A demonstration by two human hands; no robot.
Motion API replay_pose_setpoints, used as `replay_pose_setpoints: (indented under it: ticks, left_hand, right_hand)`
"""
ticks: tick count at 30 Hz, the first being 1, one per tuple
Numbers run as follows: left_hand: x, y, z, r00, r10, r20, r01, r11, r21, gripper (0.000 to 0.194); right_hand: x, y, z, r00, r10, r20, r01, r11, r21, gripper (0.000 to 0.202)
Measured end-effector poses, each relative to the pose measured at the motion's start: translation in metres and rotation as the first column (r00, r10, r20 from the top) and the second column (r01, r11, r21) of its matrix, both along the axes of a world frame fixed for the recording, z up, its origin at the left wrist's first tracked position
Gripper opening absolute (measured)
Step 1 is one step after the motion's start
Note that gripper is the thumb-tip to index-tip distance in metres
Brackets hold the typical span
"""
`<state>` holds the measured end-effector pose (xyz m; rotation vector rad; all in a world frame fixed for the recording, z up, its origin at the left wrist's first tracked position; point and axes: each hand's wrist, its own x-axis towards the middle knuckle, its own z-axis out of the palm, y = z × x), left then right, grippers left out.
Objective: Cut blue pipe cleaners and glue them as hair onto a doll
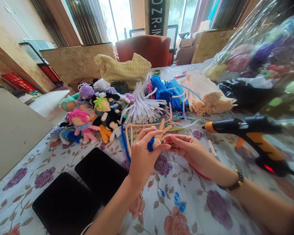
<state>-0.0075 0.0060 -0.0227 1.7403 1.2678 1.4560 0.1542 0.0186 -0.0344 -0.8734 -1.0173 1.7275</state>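
Over the flowered tablecloth [161, 166], my left hand [145, 147] holds a small round doll head [156, 142], cream coloured with a blue patch on its left side, between thumb and fingers. My right hand [186, 147] is beside it on the right, its thumb and fingertips pinched together close to the head. What those fingertips hold, if anything, is too small to make out. Cream and coloured fuzzy stems [129, 135] lie just behind my hands. Blue scraps [180, 203] are scattered on the cloth in front.
Two black tablets [66, 204] lie front left. A pile of yarn dolls [80, 119] sits back left, beside white [143, 106], blue [161, 89] and peach stem bundles [205, 94]. A glue gun [250, 130] stands right, near a clear plastic bag [245, 55].
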Motion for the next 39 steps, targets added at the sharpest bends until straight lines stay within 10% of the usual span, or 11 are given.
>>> replay_pose_setpoints:
  ticks: [23, 30, 39]
  left_hand:
    - [-0.001, -0.002, -0.003, 0.949, 0.184, -0.254, -0.129, 0.967, 0.218, 0.013]
    - [-0.007, 0.000, 0.001, 0.958, 0.261, -0.120, -0.260, 0.965, 0.019, 0.012]
    - [-0.006, 0.002, 0.001, 0.990, 0.008, 0.137, 0.015, 0.986, -0.165, 0.012]
  right_hand:
    - [-0.005, -0.011, 0.000, 0.991, 0.130, -0.018, -0.126, 0.983, 0.137, 0.033]
    - [-0.005, -0.011, 0.004, 0.993, 0.109, -0.047, -0.100, 0.981, 0.168, 0.035]
    - [-0.006, -0.010, 0.000, 0.981, 0.157, -0.111, -0.141, 0.980, 0.139, 0.032]
